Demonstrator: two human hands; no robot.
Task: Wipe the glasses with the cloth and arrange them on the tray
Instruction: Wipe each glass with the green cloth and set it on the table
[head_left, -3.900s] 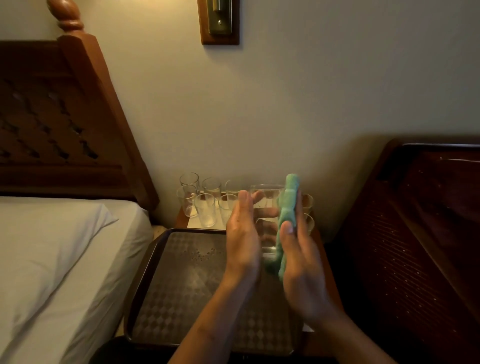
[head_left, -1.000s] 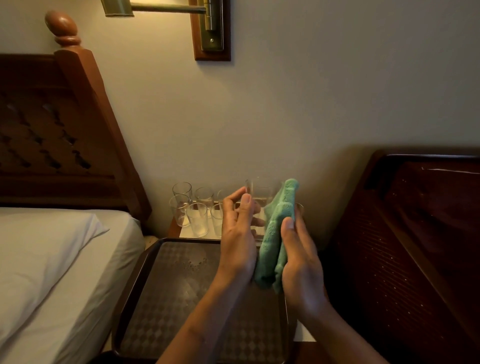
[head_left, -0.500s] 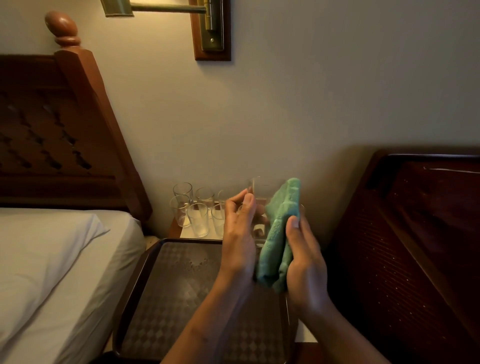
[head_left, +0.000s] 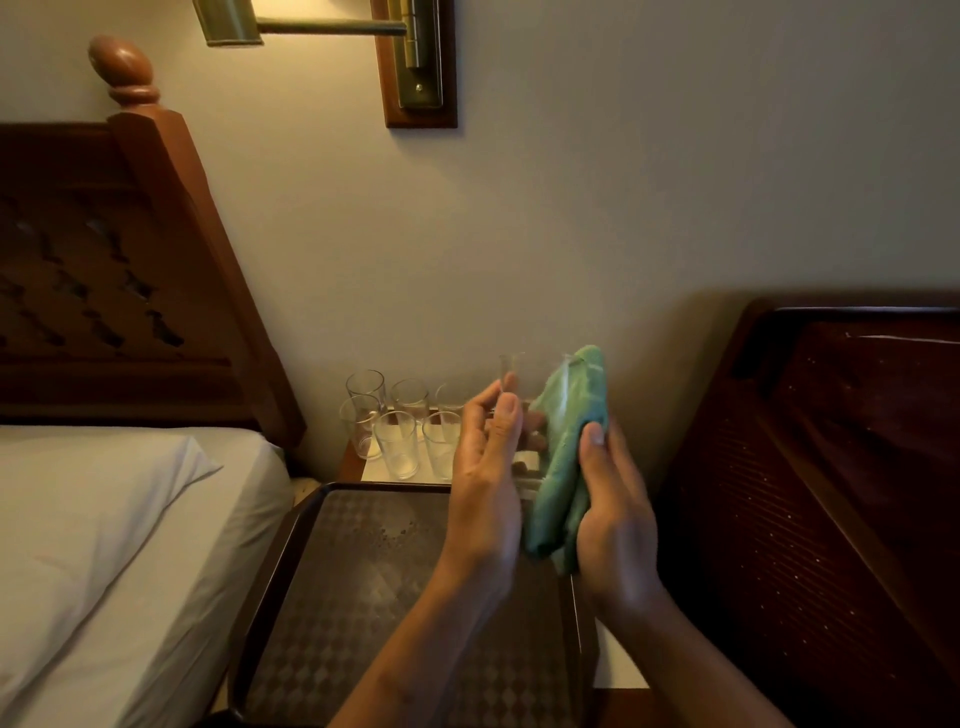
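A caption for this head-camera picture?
Left hand holds a glass; right hand presses a green cloth to it, above the tray.

cream wall (head_left: 571, 208), brass lamp (head_left: 234, 23) — carved wooden headboard (head_left: 104, 270)

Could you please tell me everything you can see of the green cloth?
The green cloth looks like soft, fuzzy microfibre, bunched into several thick folds. It stands roughly upright, its rounded top above the fingertips and its loose lower edges hanging by the palm. The right hand holds it, thumb pressed on its near side. Its far side lies against a clear glass, mostly hidden, which the left hand holds. It hangs above the right rim of the tray, not touching it.
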